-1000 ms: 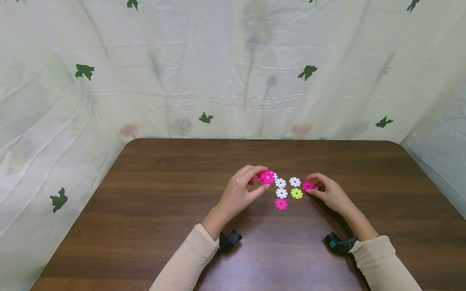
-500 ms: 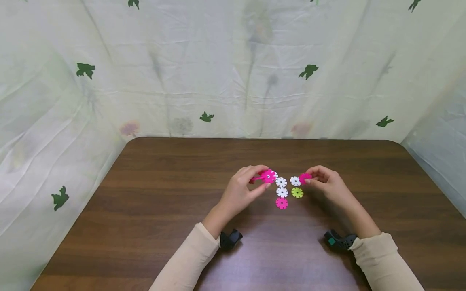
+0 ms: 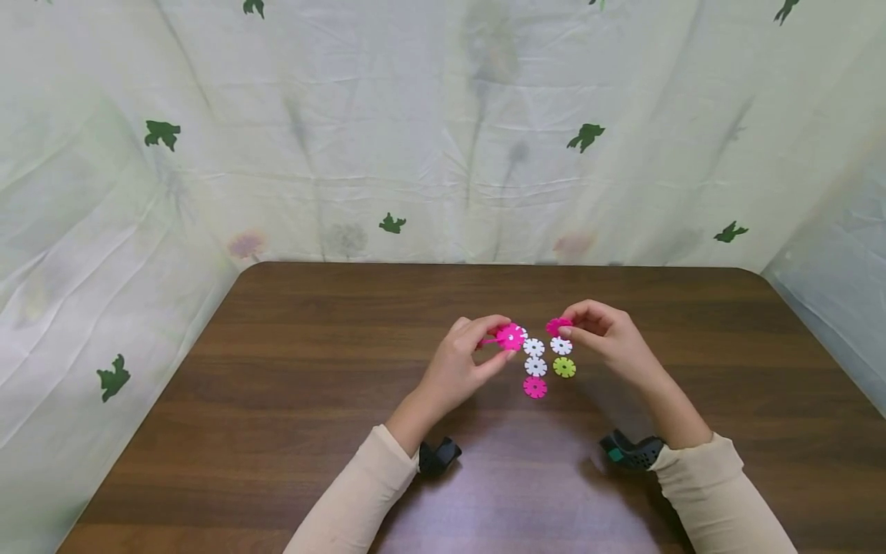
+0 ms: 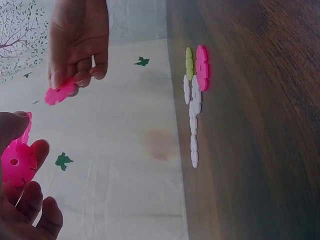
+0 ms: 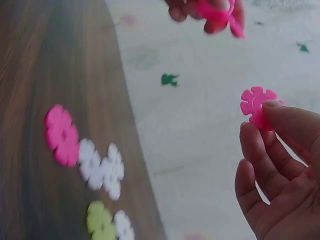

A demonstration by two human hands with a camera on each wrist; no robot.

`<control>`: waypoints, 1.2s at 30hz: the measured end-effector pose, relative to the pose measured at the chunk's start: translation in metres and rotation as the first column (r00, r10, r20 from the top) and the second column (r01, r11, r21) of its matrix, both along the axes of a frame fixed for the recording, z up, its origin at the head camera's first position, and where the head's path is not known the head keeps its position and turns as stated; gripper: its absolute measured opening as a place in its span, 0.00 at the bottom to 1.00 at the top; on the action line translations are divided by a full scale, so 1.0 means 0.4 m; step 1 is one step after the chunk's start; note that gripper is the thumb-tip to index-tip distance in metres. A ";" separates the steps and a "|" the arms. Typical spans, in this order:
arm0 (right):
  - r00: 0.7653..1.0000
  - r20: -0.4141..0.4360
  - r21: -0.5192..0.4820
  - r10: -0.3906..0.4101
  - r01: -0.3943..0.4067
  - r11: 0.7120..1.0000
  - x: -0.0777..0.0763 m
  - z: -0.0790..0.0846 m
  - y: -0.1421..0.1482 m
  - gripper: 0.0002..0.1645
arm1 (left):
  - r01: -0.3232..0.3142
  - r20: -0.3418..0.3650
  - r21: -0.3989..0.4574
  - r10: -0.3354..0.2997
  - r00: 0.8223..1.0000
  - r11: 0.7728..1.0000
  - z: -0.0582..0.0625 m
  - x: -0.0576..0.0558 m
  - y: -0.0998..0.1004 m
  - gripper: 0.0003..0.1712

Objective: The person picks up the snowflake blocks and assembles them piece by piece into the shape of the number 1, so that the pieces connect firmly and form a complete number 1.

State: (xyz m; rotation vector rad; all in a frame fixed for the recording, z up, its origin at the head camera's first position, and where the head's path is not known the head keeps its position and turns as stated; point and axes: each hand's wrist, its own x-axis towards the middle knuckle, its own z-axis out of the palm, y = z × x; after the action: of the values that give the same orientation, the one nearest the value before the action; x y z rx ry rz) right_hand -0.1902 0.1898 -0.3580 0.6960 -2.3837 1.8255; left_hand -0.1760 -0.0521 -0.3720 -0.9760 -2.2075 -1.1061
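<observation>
My left hand (image 3: pixel 453 363) pinches joined pink flower-shaped notched discs (image 3: pixel 511 337) between thumb and fingers. In the left wrist view these pink discs (image 4: pixel 19 162) meet at an angle. A single pink notched disc (image 3: pixel 557 326) is pinched by my right hand (image 3: pixel 614 343), raised off the table. The right wrist view shows that disc (image 5: pixel 254 104) between thumb and forefinger. Below the hands lie a white disc (image 3: pixel 535 366), a yellow-green disc (image 3: pixel 564 367) and a pink disc (image 3: pixel 534 387). Another white disc (image 3: pixel 522 333) is partly hidden behind the left hand's pieces.
The discs lie flat on a brown wooden table (image 3: pixel 311 400). A pale cloth (image 3: pixel 443 138) with green leaf-like shapes hangs behind its far edge. A black wrist camera (image 3: pixel 438 457) sits on the left wrist, another black camera (image 3: pixel 631 451) on the right.
My right hand has lifted its pink disc from beside the yellow-green one and carried it up and left, toward the left hand. The left hand has stayed nearly still.
</observation>
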 end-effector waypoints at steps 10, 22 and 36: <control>0.995 -0.071 -0.027 0.076 -0.078 0.997 0.017 0.026 -0.055 0.10 | 0.038 0.063 0.011 -0.038 0.997 0.999 0.000 0.002 0.002 0.23; 0.988 -0.133 0.034 0.080 -0.076 0.997 0.055 0.062 -0.088 0.09 | 0.094 0.150 -0.011 -0.092 0.984 0.995 -0.001 0.005 0.011 0.23; 0.951 -0.290 -0.027 0.104 -0.117 0.993 0.047 0.031 -0.094 0.10 | 0.182 0.201 0.041 -0.187 0.962 0.982 0.001 0.012 0.014 0.24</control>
State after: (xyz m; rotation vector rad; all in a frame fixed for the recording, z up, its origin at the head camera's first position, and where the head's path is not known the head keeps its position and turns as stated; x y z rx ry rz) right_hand -0.1714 0.1521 -0.3457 1.0318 -2.1509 1.6730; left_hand -0.1713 -0.0466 -0.3715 -1.1214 -2.2947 -1.3673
